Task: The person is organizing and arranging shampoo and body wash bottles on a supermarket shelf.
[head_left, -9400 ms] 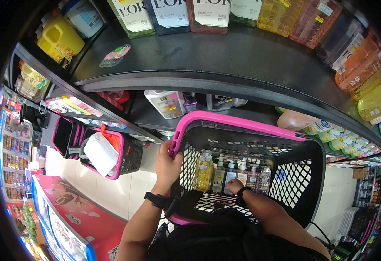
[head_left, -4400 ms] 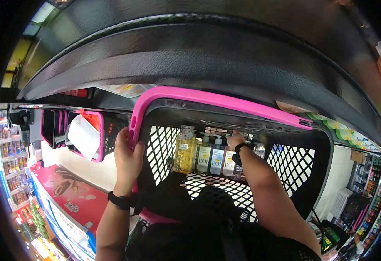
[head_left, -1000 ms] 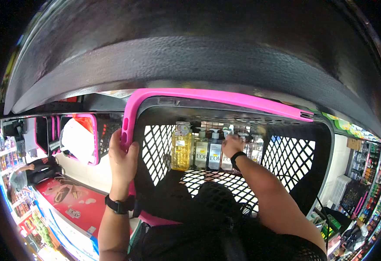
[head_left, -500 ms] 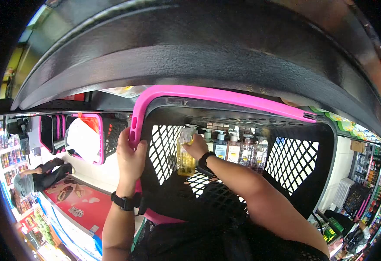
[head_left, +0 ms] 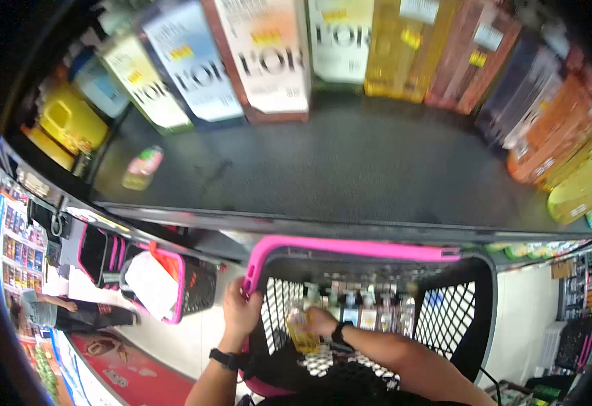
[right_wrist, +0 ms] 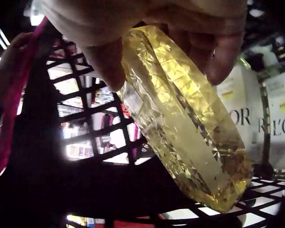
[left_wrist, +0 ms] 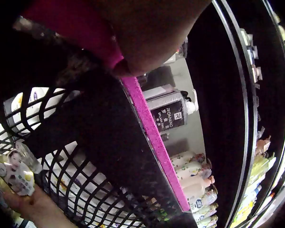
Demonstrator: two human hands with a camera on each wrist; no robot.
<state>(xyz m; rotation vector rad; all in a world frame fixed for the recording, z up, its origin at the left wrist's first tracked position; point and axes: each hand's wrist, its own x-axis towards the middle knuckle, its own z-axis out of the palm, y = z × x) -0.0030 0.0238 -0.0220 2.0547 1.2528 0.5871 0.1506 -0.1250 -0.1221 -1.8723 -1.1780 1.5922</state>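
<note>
My left hand (head_left: 240, 311) grips the pink rim (head_left: 363, 250) of a black mesh shopping basket at its left corner. Inside the basket, my right hand (head_left: 320, 322) holds a clear, faceted bottle of yellow liquid (head_left: 302, 333) by its upper part. The right wrist view shows this yellow bottle (right_wrist: 185, 123) tilted, thumb on one side and fingers on the other. To its right stands a row of pump bottles (head_left: 369, 317) with pale labels; two labelled bottles (right_wrist: 242, 107) show close beside it. A face-printed tag (left_wrist: 14, 173) shows near the bottle's top in the left wrist view.
A black shelf (head_left: 296, 169) with large bottles along its back stands ahead, above the basket. At left are another pink-rimmed basket (head_left: 182, 291) holding a white bag, a red-topped case (head_left: 123, 362) and a person in dark trousers (head_left: 100, 317).
My right hand has left the pump bottles and moved left to grip the yellow bottle, which now leans. The left hand keeps its grip. The head view has tilted up, showing the shelf's bottles.
</note>
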